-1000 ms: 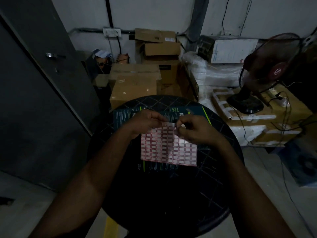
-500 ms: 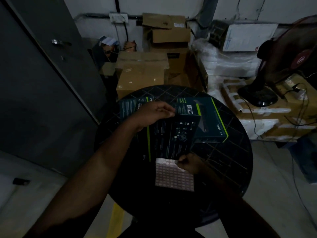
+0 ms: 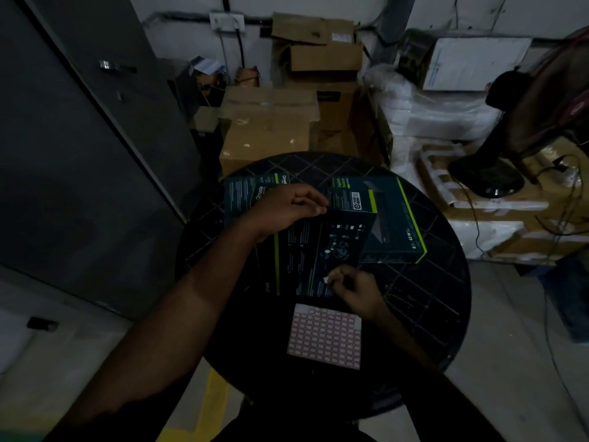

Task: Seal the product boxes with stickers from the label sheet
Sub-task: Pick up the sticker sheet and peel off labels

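— Dark teal, the product box [image 3: 318, 253] you're working on: where does it sit?

— Your top box lies across the middle of the round black table [image 3: 424, 301], stacked at an angle over two more teal boxes. One of those [image 3: 392, 218] sticks out to the right with a lime stripe along its edge; the other [image 3: 245, 194] shows at the far left under your wrist.

— And your left hand?

— Your left hand [image 3: 287, 207] rests on the far end of the top box, fingers curled down over its edge and gripping it.

— What's your right hand doing?

— Your right hand [image 3: 353, 290] is at the near right corner of that box. Thumb and forefinger pinch a small white sticker [image 3: 326, 279], which sits right at the box's near edge. Whether it already touches the cardboard is too dim to tell.

— Where's the label sheet?

— Your label sheet [image 3: 325, 338] lies flat on the table just beside the box's near edge, below your right hand, its red-outlined labels in rows. The hand is not touching it.

— Anything around you?

— Brown cartons [image 3: 267, 129] are stacked beyond the table, and a dark pedestal fan [image 3: 487, 180] stands on packed boxes to your right.
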A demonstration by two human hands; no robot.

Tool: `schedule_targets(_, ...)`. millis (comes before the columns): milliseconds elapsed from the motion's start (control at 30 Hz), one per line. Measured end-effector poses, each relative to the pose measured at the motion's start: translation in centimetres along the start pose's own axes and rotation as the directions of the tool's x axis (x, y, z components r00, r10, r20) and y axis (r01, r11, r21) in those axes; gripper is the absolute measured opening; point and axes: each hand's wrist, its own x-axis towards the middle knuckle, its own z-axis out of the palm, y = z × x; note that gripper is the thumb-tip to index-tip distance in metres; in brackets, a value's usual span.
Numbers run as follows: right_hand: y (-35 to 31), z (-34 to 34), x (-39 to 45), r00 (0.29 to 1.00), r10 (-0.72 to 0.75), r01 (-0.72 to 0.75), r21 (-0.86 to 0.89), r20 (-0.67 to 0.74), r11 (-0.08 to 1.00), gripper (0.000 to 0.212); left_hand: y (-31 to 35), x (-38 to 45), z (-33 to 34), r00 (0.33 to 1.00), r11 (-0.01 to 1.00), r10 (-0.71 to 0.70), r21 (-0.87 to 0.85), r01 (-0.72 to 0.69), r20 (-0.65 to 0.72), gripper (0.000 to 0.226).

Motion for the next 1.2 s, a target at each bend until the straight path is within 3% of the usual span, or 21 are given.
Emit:
schedule_targets(167,-8.2,-2.6,0.2,0.975,-0.164,0.192,0.194,-0.15,0.962,0.02,-0.3,-0.1,-0.7,1.0,0.998,-0.016,-0.055,0.017,0.018,0.022)
schedule_targets(300,-12.2,-5.1,1.3,0.914,-0.298,0.322,0.045,-0.275,0.946,0.015,-0.3,-0.4,-0.9,0.999,0.993,-0.032,-0.113,0.033,0.012,0.035)
schedule_targets(367,-13.3,-6.1,2.1,0.873,-0.371,0.352,-0.12,-0.315,0.928,0.009,-0.2,-0.6,-0.7,0.999,0.988,-0.044,-0.145,0.045,0.008,0.045)
schedule_targets(467,-14.1,-6.8,3.4,0.853,-0.465,0.361,-0.374,-0.239,0.854,0.01,-0.2,-0.7,-0.3,0.998,0.978,-0.064,-0.201,0.06,-0.01,0.058)
schedule_targets(633,-14.6,-6.7,4.5,0.878,-0.471,0.336,-0.59,-0.085,0.734,0.013,-0.3,-1.0,-0.4,0.996,0.959,-0.09,-0.272,0.085,-0.006,0.07)
schedule_targets(933,-16.0,-5.9,4.5,0.882,-0.47,0.335,-0.747,0.033,0.575,0.011,-0.4,-1.6,-0.5,0.995,0.948,-0.096,-0.306,0.088,-0.01,0.059)
schedule_targets(1200,-16.4,-5.6,4.4,0.869,-0.495,0.312,-0.808,0.03,0.499,0.014,-0.1,-1.6,-0.5,0.995,0.953,-0.1,-0.286,0.097,0.003,0.05)
